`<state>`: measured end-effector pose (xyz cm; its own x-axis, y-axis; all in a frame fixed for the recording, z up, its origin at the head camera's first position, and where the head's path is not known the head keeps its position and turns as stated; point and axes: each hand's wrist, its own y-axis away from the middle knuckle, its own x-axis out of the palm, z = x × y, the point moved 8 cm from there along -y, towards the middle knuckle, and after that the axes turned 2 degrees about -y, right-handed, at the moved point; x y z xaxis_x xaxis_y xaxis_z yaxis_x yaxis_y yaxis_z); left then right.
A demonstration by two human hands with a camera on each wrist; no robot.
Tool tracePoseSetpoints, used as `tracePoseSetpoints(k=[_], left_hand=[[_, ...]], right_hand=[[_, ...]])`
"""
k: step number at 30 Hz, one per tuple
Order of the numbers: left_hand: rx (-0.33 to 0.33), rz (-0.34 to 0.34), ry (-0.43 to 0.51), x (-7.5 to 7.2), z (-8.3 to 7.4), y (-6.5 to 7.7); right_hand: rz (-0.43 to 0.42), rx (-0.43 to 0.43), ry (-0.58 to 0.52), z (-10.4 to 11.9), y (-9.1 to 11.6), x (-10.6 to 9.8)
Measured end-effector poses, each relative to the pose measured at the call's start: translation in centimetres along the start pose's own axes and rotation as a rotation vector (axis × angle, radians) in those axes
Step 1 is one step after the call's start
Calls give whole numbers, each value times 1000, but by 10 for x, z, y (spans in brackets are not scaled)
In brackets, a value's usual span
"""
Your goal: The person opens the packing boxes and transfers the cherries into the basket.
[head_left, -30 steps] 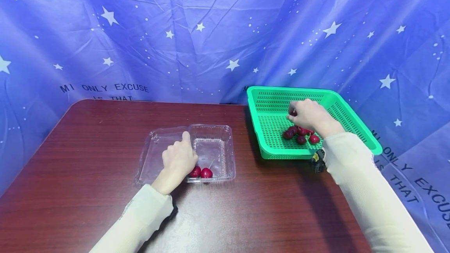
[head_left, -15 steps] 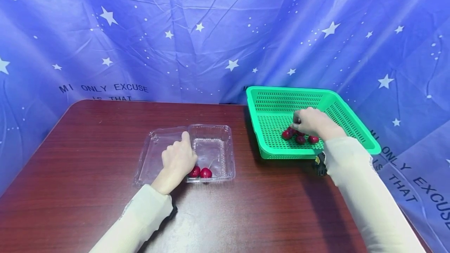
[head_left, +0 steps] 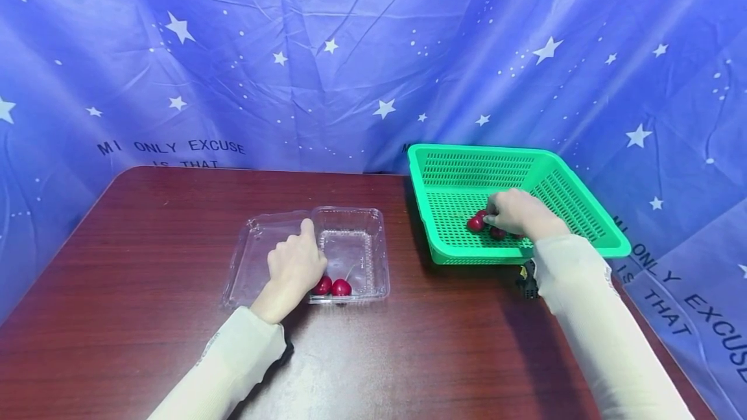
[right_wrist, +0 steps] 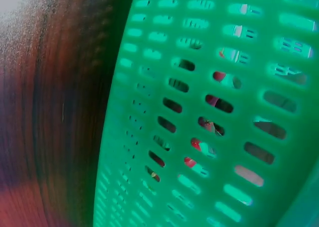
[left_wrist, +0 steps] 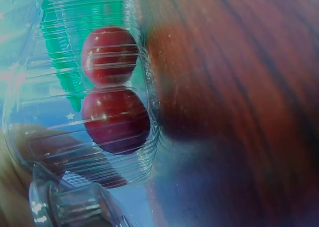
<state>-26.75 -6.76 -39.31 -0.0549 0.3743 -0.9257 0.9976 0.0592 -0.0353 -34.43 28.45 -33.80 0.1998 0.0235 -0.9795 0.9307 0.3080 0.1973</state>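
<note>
My left hand (head_left: 296, 266) grips the clear plastic box (head_left: 379, 251) along the hinge between its tray and open lid, one digit pointing away along the hinge. Two red cherries (head_left: 341, 287), one with a stem, lie in the tray's near end; the left wrist view shows both cherries (left_wrist: 115, 119) through the ribbed wall, with a finger (left_wrist: 55, 147) behind the plastic. My right hand (head_left: 519, 212) reaches into the green basket (head_left: 449, 251), fingers curled down among several dark red cherries (head_left: 475, 223). I cannot tell whether it pinches one. Basket slots hide most of it in the right wrist view.
The reddish-brown wooden table (head_left: 146, 342) bears both containers, the basket to the right of the box. A blue curtain (head_left: 327, 83) with white stars hangs behind and along the right side. The basket's raised rim surrounds my right hand.
My right hand has come down and toward me within the basket, now covering part of the cherry pile. A few cherries there have shifted. The left hand and box stay in place.
</note>
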Motion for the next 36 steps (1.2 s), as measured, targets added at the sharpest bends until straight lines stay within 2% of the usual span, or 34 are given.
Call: tracePoseSetpoints(k=[17, 36], left_hand=[[-2, 2, 2, 0, 0, 1], [-9, 3, -5, 0, 1, 1]], right_hand=[[-15, -27, -17, -1, -3, 5], [3, -17, -16, -1, -2, 6]])
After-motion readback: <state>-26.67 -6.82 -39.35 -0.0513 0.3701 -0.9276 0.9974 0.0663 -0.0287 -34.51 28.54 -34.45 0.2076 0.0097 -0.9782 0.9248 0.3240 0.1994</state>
